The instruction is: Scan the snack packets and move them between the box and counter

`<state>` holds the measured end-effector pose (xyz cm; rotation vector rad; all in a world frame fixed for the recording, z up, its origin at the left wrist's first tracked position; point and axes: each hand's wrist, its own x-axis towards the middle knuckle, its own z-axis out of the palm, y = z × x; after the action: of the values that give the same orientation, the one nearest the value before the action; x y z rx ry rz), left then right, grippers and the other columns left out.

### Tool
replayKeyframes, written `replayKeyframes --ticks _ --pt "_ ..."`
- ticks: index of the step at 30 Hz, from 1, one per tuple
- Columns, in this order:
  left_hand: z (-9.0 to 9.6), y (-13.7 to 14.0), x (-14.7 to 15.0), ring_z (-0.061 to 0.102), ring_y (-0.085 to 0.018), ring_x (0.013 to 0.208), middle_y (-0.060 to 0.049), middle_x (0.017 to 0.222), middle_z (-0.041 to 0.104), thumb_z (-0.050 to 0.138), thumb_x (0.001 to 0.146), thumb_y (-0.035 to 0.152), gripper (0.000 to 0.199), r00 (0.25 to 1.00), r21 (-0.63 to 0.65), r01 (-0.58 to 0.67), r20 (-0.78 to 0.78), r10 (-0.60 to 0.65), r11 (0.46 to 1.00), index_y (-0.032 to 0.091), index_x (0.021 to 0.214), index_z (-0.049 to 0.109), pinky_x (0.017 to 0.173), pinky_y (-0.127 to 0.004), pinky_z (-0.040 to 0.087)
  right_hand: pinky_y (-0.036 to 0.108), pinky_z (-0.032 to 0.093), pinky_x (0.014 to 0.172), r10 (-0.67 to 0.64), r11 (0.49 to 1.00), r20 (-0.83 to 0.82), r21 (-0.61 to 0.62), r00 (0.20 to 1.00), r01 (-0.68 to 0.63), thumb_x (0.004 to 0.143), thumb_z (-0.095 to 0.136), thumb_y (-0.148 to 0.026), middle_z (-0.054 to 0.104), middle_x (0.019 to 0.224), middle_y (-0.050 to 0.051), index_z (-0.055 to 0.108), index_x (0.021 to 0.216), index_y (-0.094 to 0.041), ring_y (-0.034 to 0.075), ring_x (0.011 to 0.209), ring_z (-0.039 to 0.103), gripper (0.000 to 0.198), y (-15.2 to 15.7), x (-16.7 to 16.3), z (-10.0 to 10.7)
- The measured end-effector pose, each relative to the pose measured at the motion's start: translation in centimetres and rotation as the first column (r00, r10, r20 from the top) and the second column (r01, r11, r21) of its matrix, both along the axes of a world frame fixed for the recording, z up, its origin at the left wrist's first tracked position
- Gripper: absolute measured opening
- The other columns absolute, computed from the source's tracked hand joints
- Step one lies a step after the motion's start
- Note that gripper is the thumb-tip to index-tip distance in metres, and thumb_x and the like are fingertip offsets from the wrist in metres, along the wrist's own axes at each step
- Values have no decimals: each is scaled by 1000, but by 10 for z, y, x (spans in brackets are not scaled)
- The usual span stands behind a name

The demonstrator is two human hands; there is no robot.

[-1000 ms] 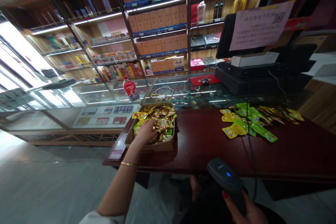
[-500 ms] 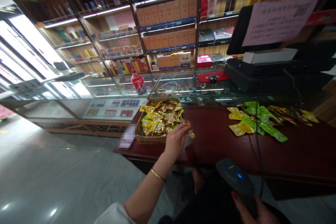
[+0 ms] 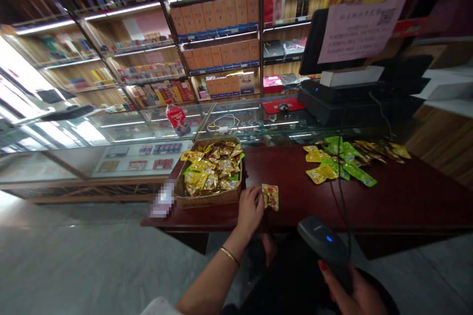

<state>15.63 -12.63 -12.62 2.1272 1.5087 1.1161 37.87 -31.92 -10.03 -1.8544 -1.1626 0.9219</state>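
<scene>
My left hand [image 3: 252,207] rests low over the dark red table, its fingers curled at the left edge of a gold snack packet [image 3: 272,197]. The fingertips are partly hidden, but they appear to pinch the packet. Just left of it stands a cardboard box [image 3: 209,200] heaped with gold, yellow and green packets [image 3: 218,167]. My right hand [image 3: 354,288], at the bottom, is wrapped round the handle of a black barcode scanner [image 3: 325,241] with a blue light. The scanner's head points up and left, towards the table's front edge.
More yellow, green and gold packets [image 3: 340,160] lie at the table's right, with a black cable [image 3: 342,197] hanging across them. Behind are a glass display counter [image 3: 155,130], a red bottle [image 3: 178,119], a mouse [image 3: 283,107] and a monitor with a paper sheet [image 3: 360,27].
My left hand has brought the gold packet away from the box and down to the table, where its printed face shows. The right hand still holds the scanner. The view has shifted right.
</scene>
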Motion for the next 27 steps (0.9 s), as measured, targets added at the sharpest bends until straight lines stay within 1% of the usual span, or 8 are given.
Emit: replayKeyframes --ticks 3,6,9,12,17,22,24,27 --pt "3 0 8 40 -35 140 -13 144 55 63 90 43 61 984 -38 -17 -177 10 999 22 146 49 115 -55 33 25 58 57 -4 1000 21 4 1000 4 77 58 -76 80 77 6 74 98 -26 25 69 76 56 0 -2 3" --pt "3 -2 12 28 -39 147 -13 150 50 73 82 48 82 958 -68 25 -284 -44 997 28 153 37 117 -63 22 26 58 57 20 1000 16 2 1000 -20 80 56 -74 78 74 5 74 98 -25 25 66 75 54 1 -5 5" --pt "1 -3 9 35 -36 144 -9 143 57 72 84 40 72 959 -77 99 -260 -115 992 31 149 42 118 -64 18 26 58 58 34 999 6 21 999 -35 81 59 -71 79 76 5 74 101 -25 24 66 75 52 2 -9 7" --pt "-2 -1 2 49 -29 133 -7 134 63 66 87 27 56 971 -73 187 -135 -196 980 29 141 52 117 -56 28 25 59 59 15 998 31 56 999 -17 81 60 -68 80 79 5 74 97 -25 25 72 76 48 3 -10 7" --pt "-9 3 -3 58 -20 121 -9 134 62 45 84 1 72 958 -31 268 115 -263 963 23 152 37 104 -39 46 24 59 64 30 998 74 60 997 -35 84 57 -68 81 88 6 73 101 -24 24 76 77 49 4 -9 6" --pt "-4 0 -3 54 -26 121 -6 123 67 47 72 -3 52 965 36 258 -48 -256 966 24 107 74 107 -49 40 24 58 66 32 998 96 58 995 -38 85 56 -69 81 88 6 72 107 -23 23 75 76 53 5 -11 9" --pt "0 -1 -4 49 -28 128 -5 130 65 51 69 -1 53 949 28 306 -90 -303 951 26 108 74 111 -52 35 24 57 60 29 997 101 64 994 -35 86 55 -68 80 79 5 72 107 -23 23 70 75 52 5 -12 11" --pt "1 0 -4 42 -28 138 -7 142 57 56 75 7 60 960 -3 272 -71 -272 962 24 132 61 116 -52 30 24 54 52 26 998 99 58 995 -32 86 55 -68 75 65 2 73 105 -24 22 60 73 52 5 -13 13"
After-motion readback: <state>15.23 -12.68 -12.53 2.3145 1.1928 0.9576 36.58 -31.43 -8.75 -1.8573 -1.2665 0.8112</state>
